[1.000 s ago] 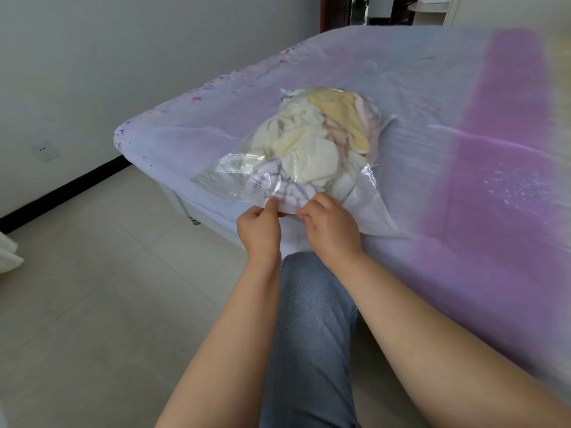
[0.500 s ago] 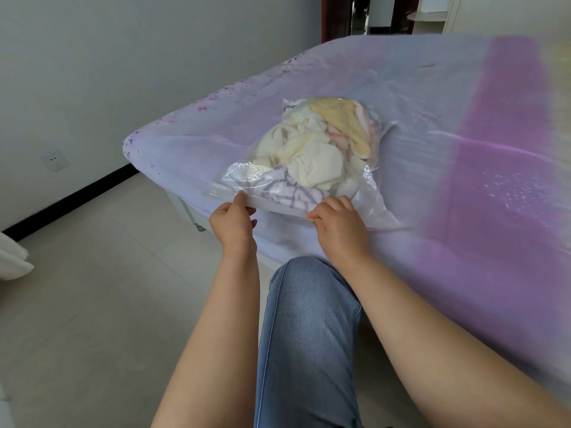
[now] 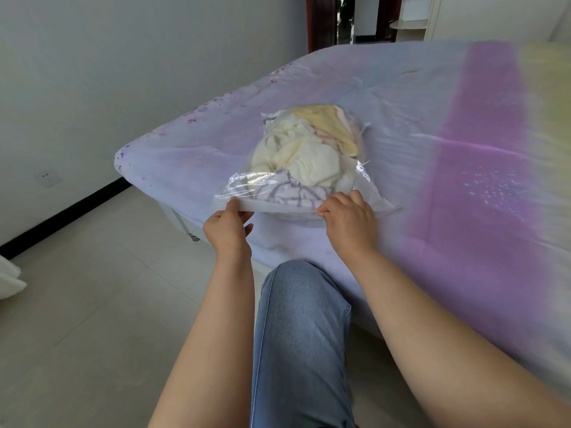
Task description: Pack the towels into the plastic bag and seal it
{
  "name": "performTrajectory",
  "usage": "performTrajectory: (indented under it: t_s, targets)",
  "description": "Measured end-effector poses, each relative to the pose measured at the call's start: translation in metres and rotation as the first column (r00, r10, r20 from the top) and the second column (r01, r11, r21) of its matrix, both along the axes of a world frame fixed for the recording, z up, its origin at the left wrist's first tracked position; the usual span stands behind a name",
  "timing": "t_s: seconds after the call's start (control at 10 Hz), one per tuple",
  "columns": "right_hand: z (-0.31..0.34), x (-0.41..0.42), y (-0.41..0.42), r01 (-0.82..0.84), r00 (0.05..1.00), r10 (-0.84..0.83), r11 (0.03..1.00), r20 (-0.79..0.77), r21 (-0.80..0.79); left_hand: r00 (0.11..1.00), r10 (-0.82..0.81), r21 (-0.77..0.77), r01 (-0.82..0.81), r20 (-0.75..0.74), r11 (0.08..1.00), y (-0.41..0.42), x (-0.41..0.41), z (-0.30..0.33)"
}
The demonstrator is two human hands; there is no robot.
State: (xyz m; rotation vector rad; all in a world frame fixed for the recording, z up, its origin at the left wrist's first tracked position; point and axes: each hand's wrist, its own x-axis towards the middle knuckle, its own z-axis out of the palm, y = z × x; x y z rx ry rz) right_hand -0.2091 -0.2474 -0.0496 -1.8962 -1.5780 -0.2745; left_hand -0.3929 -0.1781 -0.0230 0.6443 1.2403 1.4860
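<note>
Hands have spread apart along the plastic bag [image 3: 364, 196] mouth: left hand [image 3: 227, 225] and right hand [image 3: 349, 216] each pinch its strip, towels [image 3: 306, 159] inside, sealing underway.

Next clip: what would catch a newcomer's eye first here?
A clear plastic bag stuffed with cream, yellow and striped towels lies near the corner of a lilac-covered bed. The left hand and right hand pinch its near edge, one at each end.
</note>
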Motion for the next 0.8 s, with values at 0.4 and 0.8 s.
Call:
performTrajectory:
  t_s: [0.4, 0.8]
  targets:
    - [0.001, 0.023, 0.001, 0.085, 0.986, -0.09, 0.995, -0.143, -0.046, 0.993, 0.007, 0.009, -0.008, 0.116, 1.0, -0.018, 0.026, 0.006]
    - [0.04, 0.076, -0.049, 0.04, 0.867, -0.1, 0.99, -0.488, -0.132, 0.818, -0.517, 0.018, 0.538, -0.253, 0.843, -0.055, 0.08, -0.014]
